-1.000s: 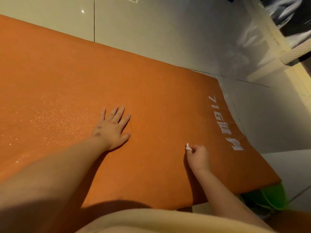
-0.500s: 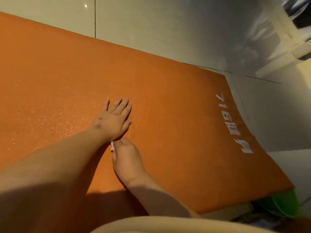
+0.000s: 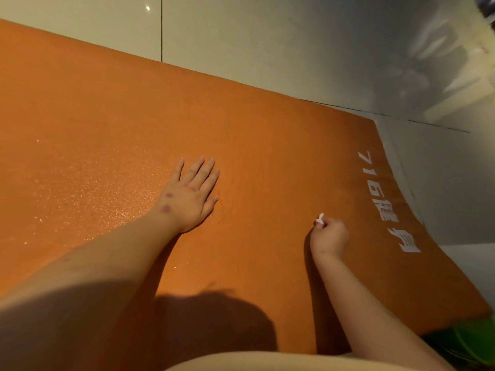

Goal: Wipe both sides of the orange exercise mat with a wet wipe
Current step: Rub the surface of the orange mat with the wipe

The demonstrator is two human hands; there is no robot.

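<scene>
Now the fingers (image 3: 204,170) of the left hand (image 3: 191,195) lie straight and slightly spread. They are pressed flat, palm down, on the mat (image 3: 107,116) and hold nothing. The right hand (image 3: 330,236) is well apart from it, nearer the short end of the mat, with its fingers curled into a tight fist round a small white wipe (image 3: 320,218). Only a tip of the wipe pokes out above the knuckles, and the rest is hidden inside the fist. The fist sits low on the mat, but whether the wipe itself touches the surface I cannot tell.

Both bare forearms run back toward the bottom of the view. The orange mat fills most of the picture and lies on a pale tiled floor (image 3: 267,36), with its right end bowing downward. White lettering (image 3: 385,202) is printed along that end, just beyond the right hand. Fine glinting specks (image 3: 93,188) dot the mat to the left of the left hand. A dark shadow (image 3: 214,317) falls on the near part of the mat between the arms. A green thing (image 3: 471,341) peeks out from under the mat's near right corner.
</scene>
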